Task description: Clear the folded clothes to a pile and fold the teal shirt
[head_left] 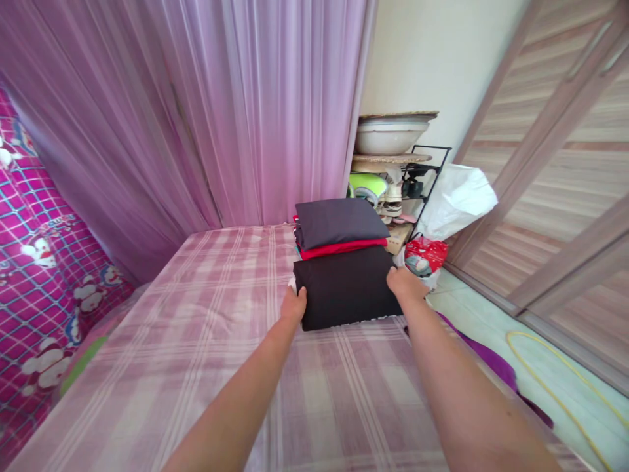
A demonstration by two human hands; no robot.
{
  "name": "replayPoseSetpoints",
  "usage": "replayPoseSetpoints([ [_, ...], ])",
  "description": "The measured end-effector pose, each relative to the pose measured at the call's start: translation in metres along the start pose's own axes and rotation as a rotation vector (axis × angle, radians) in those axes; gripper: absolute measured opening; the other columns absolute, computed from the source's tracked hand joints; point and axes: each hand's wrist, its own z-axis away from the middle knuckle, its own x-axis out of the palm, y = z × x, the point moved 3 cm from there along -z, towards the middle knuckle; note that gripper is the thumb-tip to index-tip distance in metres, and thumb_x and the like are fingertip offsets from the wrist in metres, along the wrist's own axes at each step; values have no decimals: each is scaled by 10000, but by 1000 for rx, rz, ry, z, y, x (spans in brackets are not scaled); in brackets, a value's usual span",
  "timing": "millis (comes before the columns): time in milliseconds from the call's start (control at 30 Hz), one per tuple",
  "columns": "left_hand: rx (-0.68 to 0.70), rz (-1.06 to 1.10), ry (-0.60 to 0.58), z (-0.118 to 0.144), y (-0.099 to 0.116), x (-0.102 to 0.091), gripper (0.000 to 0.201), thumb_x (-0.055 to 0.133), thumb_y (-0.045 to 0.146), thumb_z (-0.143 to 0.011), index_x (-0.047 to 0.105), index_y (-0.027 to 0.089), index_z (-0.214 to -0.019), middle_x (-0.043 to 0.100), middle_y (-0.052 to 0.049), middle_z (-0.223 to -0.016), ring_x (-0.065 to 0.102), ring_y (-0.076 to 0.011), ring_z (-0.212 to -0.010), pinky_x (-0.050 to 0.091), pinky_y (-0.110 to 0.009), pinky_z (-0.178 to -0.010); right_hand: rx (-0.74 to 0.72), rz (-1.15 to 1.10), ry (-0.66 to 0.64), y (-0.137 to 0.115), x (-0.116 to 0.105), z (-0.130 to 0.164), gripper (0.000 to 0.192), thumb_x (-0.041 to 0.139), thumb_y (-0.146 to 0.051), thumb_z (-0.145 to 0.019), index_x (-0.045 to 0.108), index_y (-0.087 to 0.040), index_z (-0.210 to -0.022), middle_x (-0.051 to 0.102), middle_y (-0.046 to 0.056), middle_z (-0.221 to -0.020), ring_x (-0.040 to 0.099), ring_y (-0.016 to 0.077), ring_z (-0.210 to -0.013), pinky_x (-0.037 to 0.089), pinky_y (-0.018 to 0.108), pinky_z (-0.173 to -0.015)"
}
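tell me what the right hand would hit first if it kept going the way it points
Probably the stack of folded grey and red clothes just beyond the black cloth that the right hand grips; depth is hard to judge, so it may pass beside it.

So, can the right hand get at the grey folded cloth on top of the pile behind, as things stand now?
Probably yes. The right hand grips the edge of the black folded cloth, and the grey folded cloth lies just beyond, on a red cloth. Nothing stands between them, but the hand is occupied.
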Motion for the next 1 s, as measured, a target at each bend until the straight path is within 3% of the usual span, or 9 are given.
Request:
replayPoseSetpoints([
  [100, -41, 28, -49, 0, -4, -6, 484, 462, 505, -934, 568, 162, -1258, 703, -150, -1166, 688, -230, -1028, 540, -300, -793, -141, -78, 263, -12, -1, 21, 497, 346, -316, -968, 541, -118, -1380, 584, 229, -1331, 527, 358, -1233, 366, 606, -1011],
  [200, -45, 66, -134, 4, -7, -21, 495, 387, 538, -956, 574, 201, -1266, 707, -109, -1183, 691, -208, -1000, 547, -286, -733, -469, -97, 435, -37, -2, 50, 508, 349, -350, -987, 477, -185, -1450, 458, 185, -1484, 386, 351, -1359, 245, 620, -1094],
  [267, 4, 2, -117, 6, -13, -40, 479, 372, 520, -962, 596, 214, -1255, 696, -96, -1220, 675, -217, -1048, 546, -304, -779, -599, -30, 313, -53, 9, 62, 513, 351, -436, -992, 489, -250, -1449, 399, 140, -1542, 305, 362, -1411, 183, 653, -1110],
  [400, 186, -359, 114, 14, -43, -92, 458, 376, 434, -955, 614, 183, -1255, 664, -117, -1276, 651, -241, -1106, 493, -366, -965, -518, 71, -8, -65, 37, 55, 582, 296, -547, -985, 452, -280, -1478, 348, 125, -1578, 267, 366, -1442, 169, 690, -1104],
  [567, 309, -718, 223, 30, -102, -143, 463, 343, 395, -934, 641, 179, -1215, 675, -124, -1249, 620, -288, -1164, 470, -443, -1019, -510, 57, 3, -64, 39, 49, 562, 319, -529, -981, 486, -272, -1453, 367, 117, -1571, 291, 342, -1437, 181, 669, -1112],
  [667, 375, -757, 198, 39, -123, -152, 458, 346, 399, -929, 667, 178, -1169, 661, -124, -1282, 603, -282, -1193, 464, -440, -1038, -556, -40, 180, -61, 27, 71, 456, 350, -392, -989, 619, -224, -1316, 509, 115, -1470, 396, 295, -1371, 189, 594, -1137],
  [767, 415, -761, 179, 44, -126, -152, 453, 374, 398, -921, 668, 173, -1181, 643, -131, -1312, 585, -282, -1224, 452, -436, -1058, -675, -190, 333, -58, 23, 117, 390, 362, -299, -977, 711, -220, -1131, 652, 90, -1294, 489, 251, -1275, 254, 464, -1131],
  [900, 386, -754, 182, 46, -120, -149, 424, 405, 379, -913, 666, 199, -1194, 640, -119, -1322, 577, -285, -1233, 444, -458, -1063, -899, -361, 235, -53, 54, 184, 334, 401, -243, -935, 730, -226, -883, 731, 78, -981, 617, 203, -978, 437, 310, -922],
  [1000, 376, -728, 183, 48, -118, -150, 409, 410, 359, -911, 672, 206, -1186, 643, -109, -1322, 574, -272, -1238, 428, -450, -1083, -845, -479, 128, -44, 87, 211, 326, 396, -220, -889, 703, -219, -780, 712, 63, -810, 638, 182, -794, 477, 267, -762],
])
